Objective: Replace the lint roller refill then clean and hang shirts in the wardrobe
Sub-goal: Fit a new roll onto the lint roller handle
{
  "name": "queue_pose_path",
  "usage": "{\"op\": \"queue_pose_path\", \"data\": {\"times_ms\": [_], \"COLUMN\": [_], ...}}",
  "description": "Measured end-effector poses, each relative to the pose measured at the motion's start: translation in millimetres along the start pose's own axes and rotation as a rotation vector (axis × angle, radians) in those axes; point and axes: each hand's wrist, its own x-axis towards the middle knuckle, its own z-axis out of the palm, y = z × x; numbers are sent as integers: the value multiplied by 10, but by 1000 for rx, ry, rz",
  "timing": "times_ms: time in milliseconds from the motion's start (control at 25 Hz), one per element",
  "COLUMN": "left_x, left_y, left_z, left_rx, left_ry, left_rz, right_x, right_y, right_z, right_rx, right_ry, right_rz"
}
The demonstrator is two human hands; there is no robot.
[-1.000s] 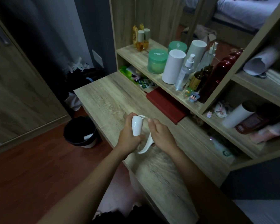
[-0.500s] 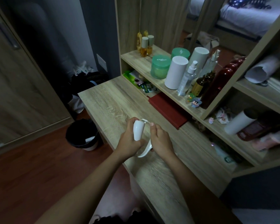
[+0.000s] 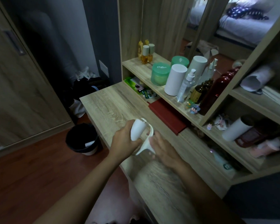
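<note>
Left hand (image 3: pixel 124 141) and right hand (image 3: pixel 162 148) are close together over the near part of the desk (image 3: pixel 110 107), both occupied with the lint roller.

1. Left hand: fingers curled round the lower end of the white roll (image 3: pixel 137 130). Grip looks firm.
2. Right hand: closed on the white handle (image 3: pixel 147 143), which runs along the roll's right side and passes under the fingers. This hand is blurred, so I cannot tell the exact finger placement.
3. Position of the roll: between the two hands, touching the left and just beside the right. Its long axis runs up and away from the wrists, tipped slightly right, with the far end clear of both hands.
4. Judgement: refill change in progress, shirts not yet begun. The coming move turns on that axis. I would expect the roll to slide along it, the left hand nearer and doing the work while the right steadies the handle.
5. Surroundings: waste bin (image 3: pixel 81 139) on the floor, left of the left hand; red book (image 3: pixel 166 118) beyond the right hand
</note>
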Motion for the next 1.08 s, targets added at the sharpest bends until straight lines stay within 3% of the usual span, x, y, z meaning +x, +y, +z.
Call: {"op": "queue_pose_path", "data": {"times_ms": [120, 240, 480, 760, 1080], "left_x": [95, 118, 121, 84, 128], "left_y": [-15, 68, 199, 97, 159], "left_z": [-137, -188, -290, -266, -310], "left_rx": [202, 300, 450, 305, 389], "left_ry": [-16, -79, -49, -17, -36], "left_rz": [108, 152, 226, 252, 243], "right_x": [-136, -104, -67, -142, -99], "right_y": [53, 51, 9, -20, -1], "right_z": [168, 261, 251, 223, 287], "right_rx": [-118, -122, -169, -99, -91], "right_ry": [-26, 48, 82, 80, 69], "right_rz": [-80, -91, -121, -111, -71]}}
